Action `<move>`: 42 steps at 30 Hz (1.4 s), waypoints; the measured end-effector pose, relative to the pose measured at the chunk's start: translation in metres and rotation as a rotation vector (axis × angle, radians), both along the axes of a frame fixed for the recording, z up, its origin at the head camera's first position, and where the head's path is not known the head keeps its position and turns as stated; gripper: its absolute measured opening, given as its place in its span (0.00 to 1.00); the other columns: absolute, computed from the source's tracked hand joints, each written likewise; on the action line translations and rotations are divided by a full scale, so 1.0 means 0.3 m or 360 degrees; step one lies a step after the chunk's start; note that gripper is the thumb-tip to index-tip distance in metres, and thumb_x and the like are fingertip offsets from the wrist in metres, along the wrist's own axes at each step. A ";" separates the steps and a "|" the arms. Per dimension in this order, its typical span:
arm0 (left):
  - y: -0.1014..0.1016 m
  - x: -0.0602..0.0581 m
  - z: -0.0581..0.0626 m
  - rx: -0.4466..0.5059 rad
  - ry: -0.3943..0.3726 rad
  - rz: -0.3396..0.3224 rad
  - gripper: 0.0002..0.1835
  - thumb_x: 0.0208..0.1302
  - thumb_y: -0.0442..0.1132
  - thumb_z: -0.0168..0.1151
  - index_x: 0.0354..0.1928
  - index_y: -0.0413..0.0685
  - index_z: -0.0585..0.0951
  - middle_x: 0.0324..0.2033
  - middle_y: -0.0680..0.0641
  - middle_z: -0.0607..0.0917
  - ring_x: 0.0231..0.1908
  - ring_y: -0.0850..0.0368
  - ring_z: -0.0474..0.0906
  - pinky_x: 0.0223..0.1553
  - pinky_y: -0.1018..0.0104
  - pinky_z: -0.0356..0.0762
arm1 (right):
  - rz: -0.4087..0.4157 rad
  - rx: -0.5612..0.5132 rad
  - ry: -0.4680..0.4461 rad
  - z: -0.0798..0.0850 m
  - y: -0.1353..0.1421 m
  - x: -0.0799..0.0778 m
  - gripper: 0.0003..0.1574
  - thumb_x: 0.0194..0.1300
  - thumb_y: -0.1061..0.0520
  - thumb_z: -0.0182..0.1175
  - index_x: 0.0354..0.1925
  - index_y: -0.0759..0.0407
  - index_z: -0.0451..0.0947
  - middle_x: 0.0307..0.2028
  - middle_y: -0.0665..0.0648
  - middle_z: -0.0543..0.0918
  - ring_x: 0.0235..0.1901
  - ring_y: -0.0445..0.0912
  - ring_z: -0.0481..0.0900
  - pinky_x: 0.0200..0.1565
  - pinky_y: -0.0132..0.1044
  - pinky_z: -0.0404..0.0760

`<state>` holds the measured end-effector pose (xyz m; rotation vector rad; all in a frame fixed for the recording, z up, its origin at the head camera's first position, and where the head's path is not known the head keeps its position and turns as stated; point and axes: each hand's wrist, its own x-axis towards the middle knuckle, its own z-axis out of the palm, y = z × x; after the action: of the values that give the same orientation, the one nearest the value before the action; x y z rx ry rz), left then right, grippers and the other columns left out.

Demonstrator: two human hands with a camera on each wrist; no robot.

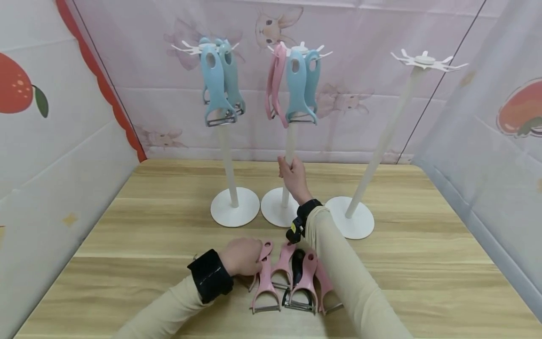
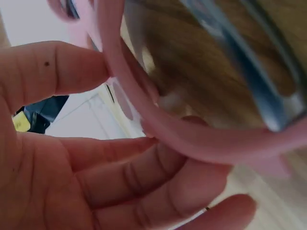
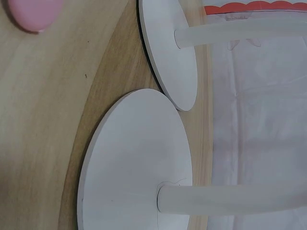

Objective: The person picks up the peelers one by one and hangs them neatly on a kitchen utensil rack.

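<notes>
My left hand (image 1: 242,256) is at the pile of peelers near the front of the table. In the left wrist view its thumb and fingers pinch the curved frame of a pink peeler (image 2: 180,136), whose metal blade shows beyond. Farther back, my right hand (image 1: 296,179) grips the pole (image 1: 289,146) of the middle white stand, above its round base (image 1: 275,212). From that stand's top hooks hang a pink peeler (image 1: 277,80) and blue peelers (image 1: 296,77). Beside the left hand lie several pink peelers (image 1: 264,280) and a black peeler (image 1: 297,268), partly overlapping.
On the left, another white stand (image 1: 228,165) carries blue peelers (image 1: 214,80). The right stand (image 1: 374,165) has white hooks at its top and leans in the head view. My right forearm passes over the right side of the pile. A patterned cloth (image 1: 364,127) encloses the table behind.
</notes>
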<state>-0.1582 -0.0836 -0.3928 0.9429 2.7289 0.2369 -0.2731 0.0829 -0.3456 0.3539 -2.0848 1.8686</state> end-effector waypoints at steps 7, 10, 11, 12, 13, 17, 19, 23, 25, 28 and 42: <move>0.012 0.001 -0.010 0.0089 0.0087 -0.0039 0.14 0.43 0.33 0.60 0.13 0.50 0.65 0.13 0.54 0.65 0.16 0.60 0.62 0.16 0.67 0.62 | -0.0036 0.0016 -0.0021 -0.059 0.011 -0.052 0.13 0.69 0.56 0.47 0.27 0.60 0.65 0.19 0.53 0.68 0.25 0.59 0.69 0.30 0.40 0.71; 0.012 -0.005 -0.007 0.0164 0.0061 -0.0023 0.15 0.44 0.32 0.61 0.12 0.50 0.64 0.13 0.54 0.65 0.14 0.61 0.62 0.15 0.69 0.62 | -0.0049 0.0020 0.0004 -0.067 0.009 -0.058 0.14 0.69 0.56 0.47 0.27 0.61 0.65 0.19 0.53 0.67 0.24 0.56 0.69 0.28 0.35 0.70; 0.012 -0.009 -0.001 0.0194 0.0041 -0.0007 0.16 0.45 0.32 0.61 0.12 0.50 0.64 0.13 0.54 0.65 0.14 0.61 0.63 0.15 0.69 0.62 | -0.0050 0.0018 0.0016 -0.067 0.009 -0.058 0.14 0.69 0.56 0.47 0.27 0.61 0.65 0.19 0.53 0.67 0.23 0.55 0.68 0.28 0.34 0.70; 0.011 -0.014 0.005 0.0228 0.0033 0.0005 0.15 0.45 0.32 0.62 0.13 0.50 0.65 0.13 0.54 0.65 0.14 0.62 0.63 0.15 0.70 0.63 | -0.0050 0.0015 0.0025 -0.067 0.008 -0.059 0.14 0.69 0.56 0.47 0.27 0.61 0.65 0.19 0.53 0.67 0.23 0.55 0.68 0.28 0.34 0.69; 0.009 -0.020 0.012 0.0269 0.0021 0.0018 0.15 0.45 0.32 0.62 0.13 0.50 0.65 0.13 0.54 0.65 0.13 0.63 0.63 0.15 0.70 0.63 | -0.0051 0.0010 0.0032 -0.067 0.007 -0.059 0.14 0.69 0.56 0.47 0.27 0.61 0.64 0.19 0.53 0.67 0.23 0.55 0.68 0.27 0.34 0.69; -0.004 -0.048 0.056 0.0466 0.0065 0.0027 0.13 0.45 0.32 0.63 0.14 0.48 0.68 0.12 0.56 0.64 0.13 0.64 0.65 0.15 0.71 0.65 | -0.0055 0.0007 0.0038 -0.065 0.006 -0.055 0.14 0.69 0.56 0.47 0.27 0.61 0.65 0.18 0.53 0.67 0.23 0.58 0.67 0.28 0.38 0.70; -0.013 -0.065 0.085 0.0593 0.0139 0.0020 0.12 0.45 0.32 0.62 0.15 0.48 0.68 0.11 0.56 0.66 0.13 0.64 0.65 0.16 0.71 0.65 | -0.0055 0.0007 0.0038 -0.066 0.007 -0.055 0.14 0.69 0.56 0.47 0.27 0.61 0.65 0.18 0.54 0.67 0.24 0.60 0.67 0.29 0.39 0.70; -0.028 -0.108 0.161 0.0830 0.0393 0.0004 0.05 0.44 0.33 0.61 0.27 0.44 0.77 0.11 0.57 0.70 0.13 0.68 0.65 0.14 0.73 0.63 | -0.0058 0.0007 0.0044 -0.067 0.007 -0.057 0.14 0.69 0.57 0.47 0.27 0.61 0.65 0.19 0.55 0.67 0.24 0.61 0.68 0.27 0.35 0.69; -0.033 -0.128 0.205 0.0929 0.0509 0.0013 0.15 0.44 0.33 0.61 0.38 0.38 0.80 0.10 0.56 0.72 0.11 0.68 0.64 0.13 0.73 0.61 | -0.0071 0.0015 0.0043 -0.066 0.006 -0.056 0.14 0.69 0.56 0.48 0.27 0.61 0.65 0.19 0.55 0.67 0.24 0.60 0.68 0.26 0.33 0.68; -0.034 -0.159 0.265 0.1103 0.0645 0.0030 0.26 0.46 0.32 0.60 0.52 0.31 0.75 0.12 0.53 0.76 0.12 0.66 0.67 0.14 0.72 0.64 | -0.0075 0.0021 0.0034 -0.066 0.006 -0.056 0.14 0.69 0.56 0.48 0.27 0.61 0.66 0.19 0.54 0.68 0.24 0.60 0.68 0.26 0.34 0.68; 0.050 -0.232 0.553 0.1737 0.1004 0.0223 0.21 0.54 0.29 0.53 0.52 0.30 0.74 0.25 0.39 0.83 0.24 0.53 0.80 0.30 0.63 0.78 | -0.0030 0.0006 -0.0002 -0.039 0.006 -0.035 0.14 0.69 0.57 0.48 0.26 0.63 0.66 0.20 0.54 0.68 0.25 0.59 0.69 0.27 0.33 0.70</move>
<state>-0.2277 -0.0686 -0.2268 1.1711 3.1574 1.8677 -0.2835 0.0849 -0.3573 0.3328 -2.0857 1.8549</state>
